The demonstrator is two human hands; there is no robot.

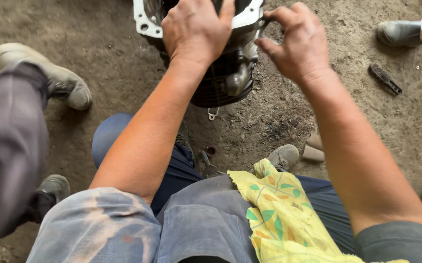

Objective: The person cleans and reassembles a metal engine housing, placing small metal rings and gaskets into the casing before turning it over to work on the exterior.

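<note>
A dark, greasy metal housing with a pale flanged rim stands on the dirt floor in front of my knees. My left hand lies flat over its top with the fingers spread and gripping the casting. My right hand is at the housing's right edge, thumb and forefinger pinched on a small part of the rim; what is pinched is too small to tell. A yellow cloth with green and orange leaves drapes over my right thigh.
Another person's legs and grey shoes stand at the left, and a second shoe is at the top right. A small dark tool lies on the dirt at right. A metal clip and a small ring lie below the housing.
</note>
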